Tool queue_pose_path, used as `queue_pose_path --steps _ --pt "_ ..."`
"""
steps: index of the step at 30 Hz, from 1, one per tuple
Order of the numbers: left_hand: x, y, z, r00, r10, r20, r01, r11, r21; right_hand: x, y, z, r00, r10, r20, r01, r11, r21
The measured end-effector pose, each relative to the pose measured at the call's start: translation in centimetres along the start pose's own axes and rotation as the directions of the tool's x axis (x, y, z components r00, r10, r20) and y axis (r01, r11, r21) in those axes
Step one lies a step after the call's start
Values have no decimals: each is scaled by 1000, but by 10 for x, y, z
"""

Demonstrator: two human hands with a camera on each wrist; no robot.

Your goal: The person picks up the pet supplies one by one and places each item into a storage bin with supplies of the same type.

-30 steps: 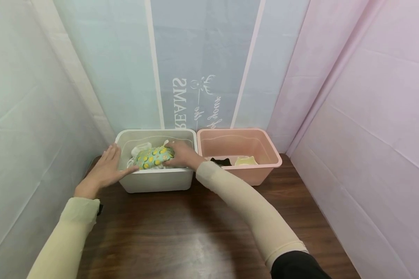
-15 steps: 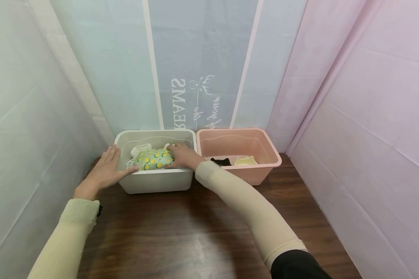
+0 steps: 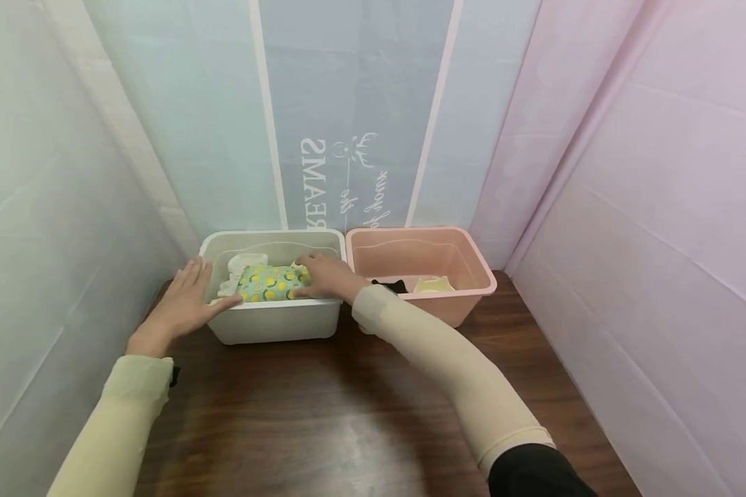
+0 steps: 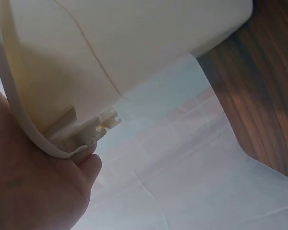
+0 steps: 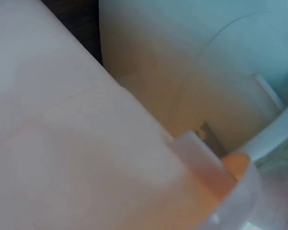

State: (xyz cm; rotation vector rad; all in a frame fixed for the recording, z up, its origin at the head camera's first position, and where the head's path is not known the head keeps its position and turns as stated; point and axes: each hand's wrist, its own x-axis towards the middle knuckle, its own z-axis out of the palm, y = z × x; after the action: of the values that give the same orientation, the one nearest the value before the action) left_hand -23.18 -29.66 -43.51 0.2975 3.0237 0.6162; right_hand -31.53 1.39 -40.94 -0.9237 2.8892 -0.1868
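A mint-green cloth item with a yellow lemon print point(image 3: 272, 284) lies in the white bin point(image 3: 273, 323). Its exact kind does not show. My right hand point(image 3: 329, 276) reaches over the bin's right side, with thumb and fingers about the cloth's right end. White cloth point(image 3: 246, 264) lies behind and to the left of it. At the bin's front left corner, my left hand point(image 3: 183, 297) rests on the rim, fingers straight and thumb spread along the front edge. The left wrist view shows that hand point(image 4: 38, 187) against the rim point(image 4: 26, 117) from outside. Neither hand appears in the right wrist view.
A pink bin point(image 3: 447, 304) stands right beside the white one, with a black item point(image 3: 390, 285) and a pale yellow item point(image 3: 434, 284) inside. Both stand on a dark wooden table point(image 3: 273, 414). Hanging fabric point(image 3: 360, 83) encloses the back and both sides.
The lemon-print cloth has shifted slightly and lies flatter under my right hand, with more white cloth showing at its left. My left hand stays on the rim. The head view has turned slightly.
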Motion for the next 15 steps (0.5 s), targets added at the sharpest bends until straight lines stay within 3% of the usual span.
queue_pose_path --steps 9,15 --pt "-6 4 0 996 54 -75 -48 996 79 -20 -1 -16 995 -87 -56 88 996 16" --pt "-13 14 -1 983 123 -138 -107 987 118 -41 3 -29 986 -124 -111 131 990 59"
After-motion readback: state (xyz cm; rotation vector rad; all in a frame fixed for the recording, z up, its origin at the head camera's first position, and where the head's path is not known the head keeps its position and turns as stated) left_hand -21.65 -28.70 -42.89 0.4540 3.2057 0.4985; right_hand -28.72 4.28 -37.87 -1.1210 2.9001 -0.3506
